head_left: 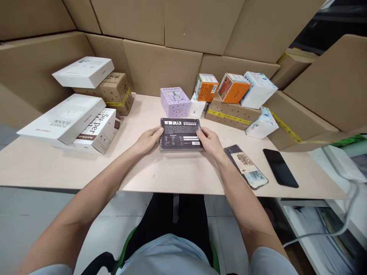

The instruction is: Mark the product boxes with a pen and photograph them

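Between my two hands is a dark, shrink-wrapped box (180, 134) with white print, a table of text and a barcode on the face toward me. My left hand (149, 140) grips its left side, thumb on the near face. On the opposite side my right hand (210, 140) holds it the same way, thumb at the right edge. The fingers behind the box are hidden. A lilac patterned box (175, 102) stands just beyond it. To the right of my right hand lies a phone with banknotes (246, 165) on top.
A black phone (280, 167) lies near the table's (172, 175) front right. White boxes, including a power bank box (65, 116), are stacked left with a brown carton (122, 89). Orange boxes (207, 88) and white-blue boxes (259, 89) sit on a taped carton (232, 113) at back right.
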The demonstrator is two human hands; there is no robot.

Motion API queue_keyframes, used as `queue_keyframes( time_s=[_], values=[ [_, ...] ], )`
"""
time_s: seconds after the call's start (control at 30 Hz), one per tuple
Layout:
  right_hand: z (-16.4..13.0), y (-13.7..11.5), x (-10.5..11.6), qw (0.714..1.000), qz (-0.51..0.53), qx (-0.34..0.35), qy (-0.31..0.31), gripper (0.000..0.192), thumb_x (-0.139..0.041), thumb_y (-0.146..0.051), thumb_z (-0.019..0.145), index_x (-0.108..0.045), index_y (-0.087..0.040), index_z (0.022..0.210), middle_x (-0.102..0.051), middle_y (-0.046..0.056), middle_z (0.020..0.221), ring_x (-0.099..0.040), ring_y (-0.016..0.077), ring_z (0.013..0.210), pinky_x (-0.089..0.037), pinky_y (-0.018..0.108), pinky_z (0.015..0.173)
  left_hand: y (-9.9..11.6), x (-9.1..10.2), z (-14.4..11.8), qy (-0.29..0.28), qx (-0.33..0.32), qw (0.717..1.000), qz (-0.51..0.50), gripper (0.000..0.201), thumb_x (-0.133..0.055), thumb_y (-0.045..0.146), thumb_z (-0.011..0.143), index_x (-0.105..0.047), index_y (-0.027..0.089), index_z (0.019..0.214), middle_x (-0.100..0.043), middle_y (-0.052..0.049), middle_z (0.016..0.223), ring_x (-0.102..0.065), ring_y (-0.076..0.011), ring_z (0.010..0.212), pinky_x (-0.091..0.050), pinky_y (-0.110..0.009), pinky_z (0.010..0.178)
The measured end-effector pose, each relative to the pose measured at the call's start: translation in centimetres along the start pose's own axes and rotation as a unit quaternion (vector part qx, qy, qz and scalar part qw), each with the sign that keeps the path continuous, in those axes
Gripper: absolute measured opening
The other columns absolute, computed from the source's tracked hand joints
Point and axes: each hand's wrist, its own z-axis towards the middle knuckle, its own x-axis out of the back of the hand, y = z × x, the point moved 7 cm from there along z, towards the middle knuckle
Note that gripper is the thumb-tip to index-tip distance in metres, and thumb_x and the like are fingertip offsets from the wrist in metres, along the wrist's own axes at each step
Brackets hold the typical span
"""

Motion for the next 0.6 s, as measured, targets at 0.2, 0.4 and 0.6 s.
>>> queue_keyframes(
  time_s=[0.2,0.4,0.6],
  values=[
    [0.0,-1.6,0.0,0.99,0.1,0.087,0.049,0.045,-0.06,-0.039,0.085,-0.057,-0.022,0.126,-0.064,0.011,0.135,-0.061,0.0213,0.123,-0.047,0.041,0.108,2.0,0.0,0.1,0.009,-0.087,0.989,-0.119,0.068,-0.067,0.055,0.086,-0.047,0.028,0.146,-0.056,-0.011,0.144,-0.057,-0.0276,0.126,-0.046,-0.046,0.109],
    [0.0,-1.6,-0.4,0.989,0.114,0.083,0.046,0.039,-0.062,-0.033,0.08,-0.056,-0.023,0.117,-0.066,0.012,0.131,-0.063,0.0203,0.12,-0.046,0.043,0.11,1.2,0.1,0.1,0.006,-0.096,0.988,-0.12,0.076,-0.07,0.035,0.081,-0.037,0.035,0.15,-0.046,-0.008,0.153,-0.054,-0.0278,0.13,-0.044,-0.048,0.11],
    [-0.2,-1.6,-0.4,0.988,0.137,0.053,0.044,0.041,-0.062,-0.053,0.084,-0.058,-0.025,0.113,-0.066,0.01,0.129,-0.062,0.022,0.119,-0.052,0.04,0.098,1.3,0.5,0.1,0.041,-0.073,0.987,-0.136,0.067,-0.062,0.032,0.082,-0.043,0.03,0.146,-0.05,-0.008,0.15,-0.055,-0.0269,0.127,-0.046,-0.046,0.106]
  ],
)
